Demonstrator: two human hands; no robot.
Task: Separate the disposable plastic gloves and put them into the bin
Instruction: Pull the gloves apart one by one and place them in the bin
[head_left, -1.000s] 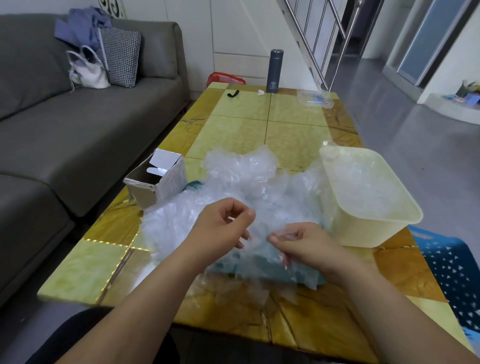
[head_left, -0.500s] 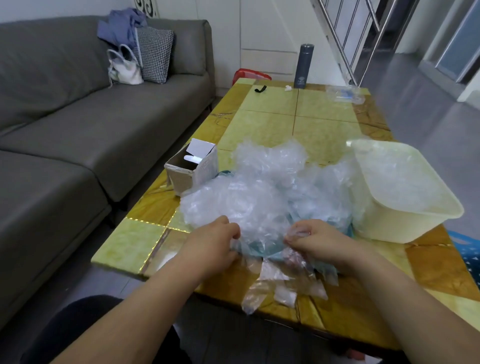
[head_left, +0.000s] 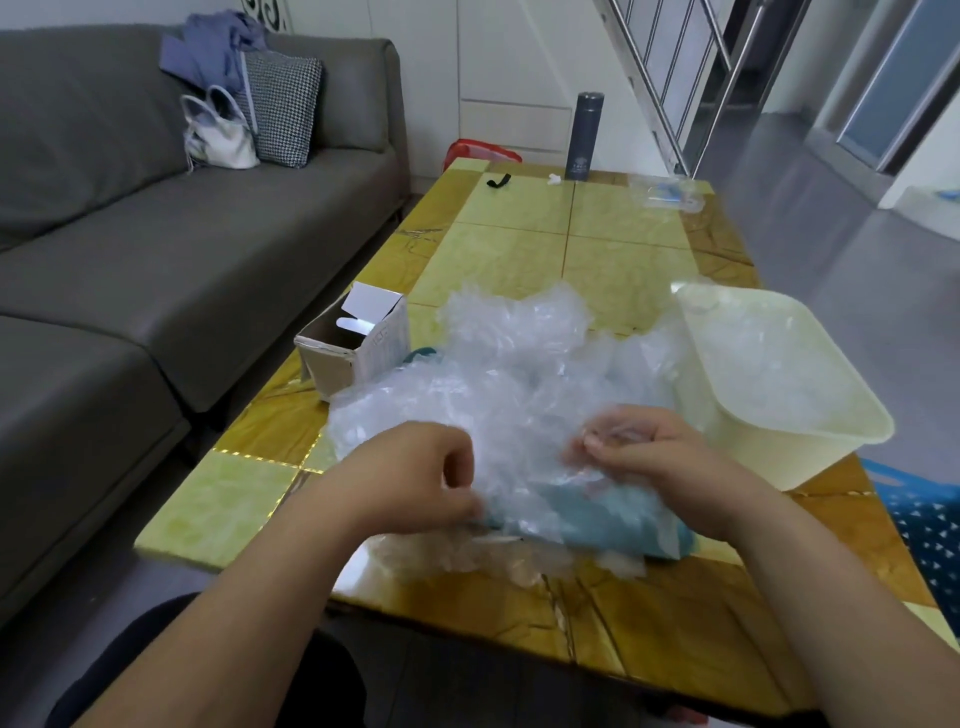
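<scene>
A big heap of clear plastic gloves (head_left: 514, 364) lies in the middle of the yellow tiled table (head_left: 566, 234). Under its near edge sits something teal (head_left: 613, 519). Right of the heap stands the cream plastic bin (head_left: 852, 410), with clear gloves inside. My left hand (head_left: 415, 473) and my right hand (head_left: 649, 452) are at the heap's near side, both with fingers curled, pinching thin clear glove film between them. More glove film hangs over the table near its front edge (head_left: 467, 556).
An open cardboard box (head_left: 353, 338) stands left of the heap. A dark flask (head_left: 584, 136), a black clip (head_left: 500, 180) and a clear packet (head_left: 665, 192) lie at the table's far end. A grey sofa (head_left: 156, 260) runs along the left; a blue patterned basket (head_left: 924, 525) sits low right.
Both hands have lifted from the table's front edge back into the heap. The dangling glove seen half a second ago no longer hangs below the right hand. The view has shifted.
</scene>
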